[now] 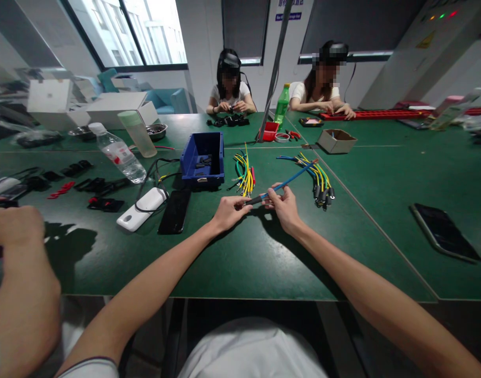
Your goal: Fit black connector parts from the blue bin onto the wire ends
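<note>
My left hand (229,211) pinches the black plug end of a blue wire (293,178) just above the green table (240,262). My right hand (284,206) grips the same wire a little further along, fingers closed round it. The wire slants up and to the right toward a bundle of coloured wires with black plugs (318,181). A second bundle of yellow, green and red wires (245,173) lies just beyond my left hand. Behind that stands a blue bin (203,160) holding a few black parts.
A white power bank (141,209) and a black phone (174,211) lie left of my hands, a water bottle (118,153) behind them. Another phone (445,232) lies at right. A co-worker's arm (20,273) is at far left; two people sit across the table.
</note>
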{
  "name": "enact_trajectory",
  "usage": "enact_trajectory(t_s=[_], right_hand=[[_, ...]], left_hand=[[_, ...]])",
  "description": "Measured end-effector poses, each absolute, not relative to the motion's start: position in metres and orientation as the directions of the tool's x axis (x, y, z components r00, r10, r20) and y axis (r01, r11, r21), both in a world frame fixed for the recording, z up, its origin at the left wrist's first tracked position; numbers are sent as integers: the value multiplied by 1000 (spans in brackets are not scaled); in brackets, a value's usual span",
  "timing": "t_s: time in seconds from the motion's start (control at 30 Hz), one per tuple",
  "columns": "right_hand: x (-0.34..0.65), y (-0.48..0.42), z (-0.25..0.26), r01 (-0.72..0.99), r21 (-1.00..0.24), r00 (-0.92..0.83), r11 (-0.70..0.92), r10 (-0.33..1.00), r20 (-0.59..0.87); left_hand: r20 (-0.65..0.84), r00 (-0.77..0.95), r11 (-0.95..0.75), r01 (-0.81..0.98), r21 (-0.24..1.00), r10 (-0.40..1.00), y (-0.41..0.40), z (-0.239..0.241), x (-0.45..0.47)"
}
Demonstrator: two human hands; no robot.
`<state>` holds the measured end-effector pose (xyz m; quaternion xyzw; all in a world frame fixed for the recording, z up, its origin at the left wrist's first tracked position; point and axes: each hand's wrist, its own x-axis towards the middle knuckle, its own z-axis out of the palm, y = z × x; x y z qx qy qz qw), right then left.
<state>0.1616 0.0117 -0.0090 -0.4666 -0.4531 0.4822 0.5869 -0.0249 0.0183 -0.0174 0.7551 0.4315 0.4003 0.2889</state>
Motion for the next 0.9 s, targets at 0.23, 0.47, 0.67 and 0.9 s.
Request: enact_trajectory(t_s=[0.23, 0.47, 0.67, 0.9], right_hand=[[161, 9, -10, -185, -980, 69, 70, 996, 58], [161, 7, -8, -161, -980, 29, 120, 993, 117], [160, 8, -6, -44, -985, 72, 165, 984, 162], [158, 8, -11, 47, -980, 165, 195, 966, 200]], left_hand=[[361, 345, -485, 414, 770, 867, 17, -15, -25], [357, 354, -484, 395, 781, 865, 13, -13, -23], [318, 387, -460, 363, 810, 865, 14, -14, -22], [314, 423, -470, 341, 814, 850, 14, -13, -23]])
